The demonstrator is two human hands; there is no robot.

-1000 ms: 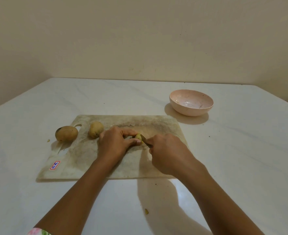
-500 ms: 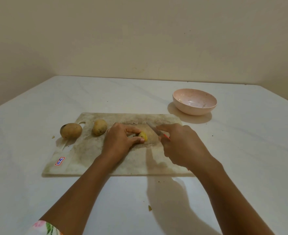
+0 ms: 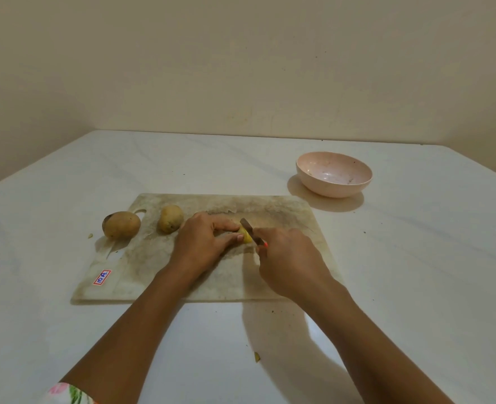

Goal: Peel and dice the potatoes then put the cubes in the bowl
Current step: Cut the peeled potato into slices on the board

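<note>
We see the left hand (image 3: 203,240) lying palm down on the cutting board (image 3: 287,209), its fingers curled round a peeled yellow potato piece (image 3: 245,237) and pinning it to the board. Only the piece's right end shows past the fingertips, so its long axis probably runs left to right under the hand. The right hand (image 3: 287,258) is closed round the handle of a knife (image 3: 248,225), a spot of orange showing at the grip. The blade meets the exposed end of the piece. Its long axis slants from the right hand up and to the left, tip pointing away from us. On the board's left part a whole unpeeled potato (image 3: 170,218) stands just beside the left hand. A second, larger potato (image 3: 121,224) lies across the board's left edge by the handle slot, its long axis left to right. Near the board's front left corner a red-bordered label (image 3: 102,277) reads "10 A" in blue. The pink bowl (image 3: 334,189) sits on the white table (image 3: 415,258) beyond the board's far right corner, apart from it.
</note>
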